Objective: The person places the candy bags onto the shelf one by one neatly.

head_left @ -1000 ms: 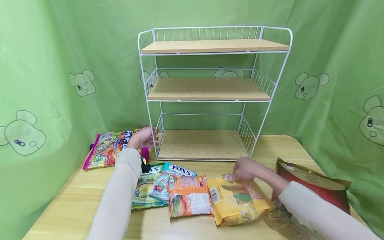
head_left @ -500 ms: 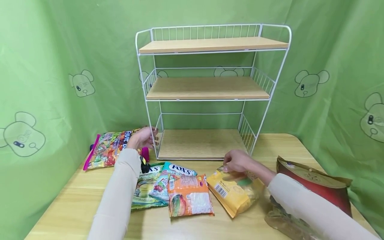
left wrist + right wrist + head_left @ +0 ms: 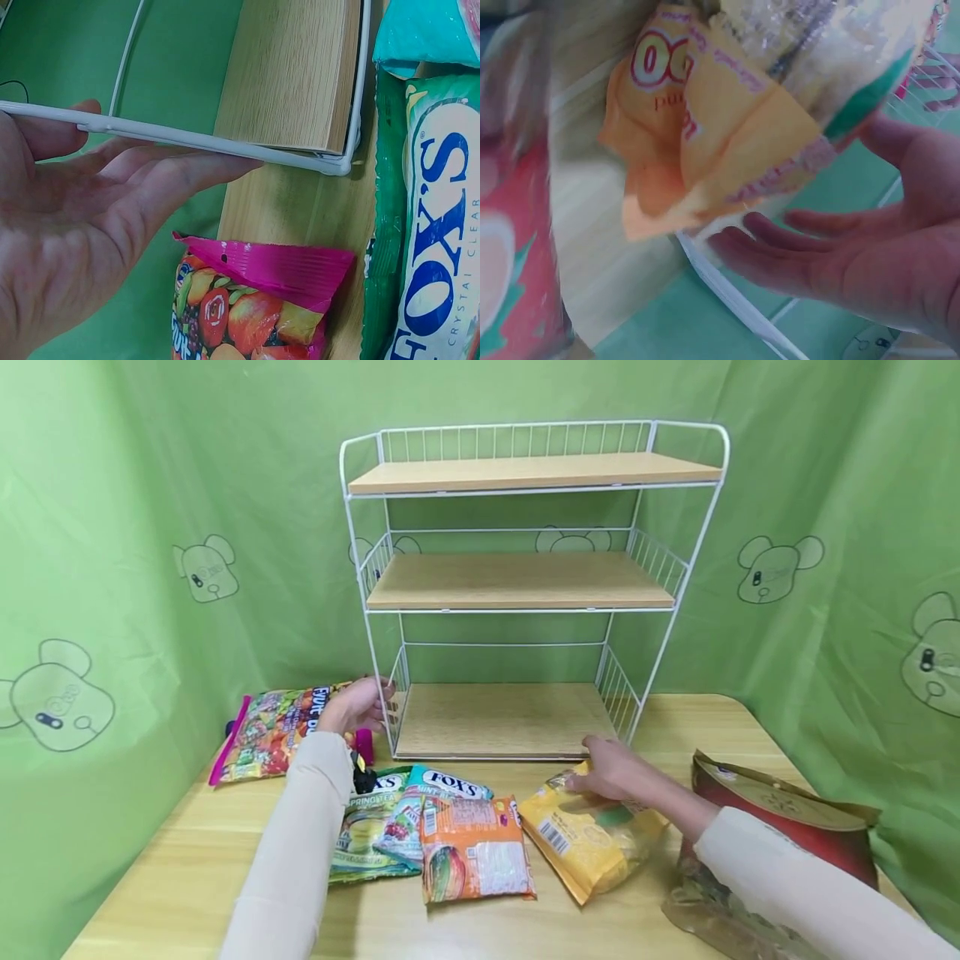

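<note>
The left hand (image 3: 352, 706) is resting against the front left post of the white rack (image 3: 525, 585). In the left wrist view its fingers (image 3: 161, 176) are lying nearly straight and slightly apart along the underside of the wire post, steadying it rather than wrapping it. Just below those fingers a pink-edged fruit bag (image 3: 273, 731) is lying flat on the bench (image 3: 172, 877), and just right of them the rack's lowest wooden shelf is beginning. Nearer the person than that hand, two Fox's bags (image 3: 405, 814) are overlapping, with an orange bag (image 3: 472, 852) touching them on the right.

The right hand (image 3: 611, 772) is sitting on the far end of the yellow bag (image 3: 592, 843), which is lying on the bench just in front of the rack's front right foot. The bag's long axis is running at a slant, from the end under the fingers back toward the person and to the left, so most of the bag is lying on the person's side of the fingers. In the right wrist view the fingers (image 3: 780, 259) are extended and spread under the crumpled bag edge with the thumb on the other side; that view is blurred, so I cannot tell whether they are pinching it or only touching. The right hand is the one on this bag; the left is well apart from it. Right of the right forearm, a red-and-brown pouch (image 3: 780, 818) is leaning up off the bench.
</note>
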`<state>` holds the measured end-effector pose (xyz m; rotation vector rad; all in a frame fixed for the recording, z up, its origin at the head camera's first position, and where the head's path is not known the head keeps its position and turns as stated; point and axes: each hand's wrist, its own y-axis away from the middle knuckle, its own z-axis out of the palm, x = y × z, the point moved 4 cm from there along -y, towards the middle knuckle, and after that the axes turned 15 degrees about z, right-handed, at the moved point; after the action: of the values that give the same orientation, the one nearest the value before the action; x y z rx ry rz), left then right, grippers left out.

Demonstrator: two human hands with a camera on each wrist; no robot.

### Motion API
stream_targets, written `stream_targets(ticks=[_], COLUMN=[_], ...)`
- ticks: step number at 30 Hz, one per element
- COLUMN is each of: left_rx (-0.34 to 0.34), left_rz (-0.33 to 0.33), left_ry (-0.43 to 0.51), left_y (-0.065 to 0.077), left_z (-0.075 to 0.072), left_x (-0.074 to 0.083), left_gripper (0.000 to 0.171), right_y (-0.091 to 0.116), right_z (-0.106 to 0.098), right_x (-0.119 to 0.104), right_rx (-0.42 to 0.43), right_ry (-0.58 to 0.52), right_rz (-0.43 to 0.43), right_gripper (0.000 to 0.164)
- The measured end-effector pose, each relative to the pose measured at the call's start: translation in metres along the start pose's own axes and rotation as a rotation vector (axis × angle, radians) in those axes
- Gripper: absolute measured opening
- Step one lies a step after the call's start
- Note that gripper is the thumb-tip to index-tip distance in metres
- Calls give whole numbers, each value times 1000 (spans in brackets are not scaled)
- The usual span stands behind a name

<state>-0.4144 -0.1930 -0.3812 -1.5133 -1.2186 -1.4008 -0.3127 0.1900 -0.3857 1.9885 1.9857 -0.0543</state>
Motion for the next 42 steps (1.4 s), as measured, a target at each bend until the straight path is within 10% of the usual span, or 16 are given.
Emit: stream_targets(ticks=[12, 25, 33, 42], left_rx=[12, 18, 21, 28], left_rz=[-10, -2, -7, -3], left_ry=[-21, -31, -32, -34], left_y=[-1, -2, -1, -1], left_z=[0, -1, 1, -1], left_x=[-2, -4, -3, -1], left_gripper=[29, 21, 26, 17], right_y=[41, 30, 11, -4], right_z=[-17, -6, -6, -6], right_x=[13, 14, 8, -5], right_rx=[-241, -293, -370, -364], right_ry=[164, -29, -124, -2], right_rz=[96, 56, 10, -16], right_gripper=[78, 43, 94, 101])
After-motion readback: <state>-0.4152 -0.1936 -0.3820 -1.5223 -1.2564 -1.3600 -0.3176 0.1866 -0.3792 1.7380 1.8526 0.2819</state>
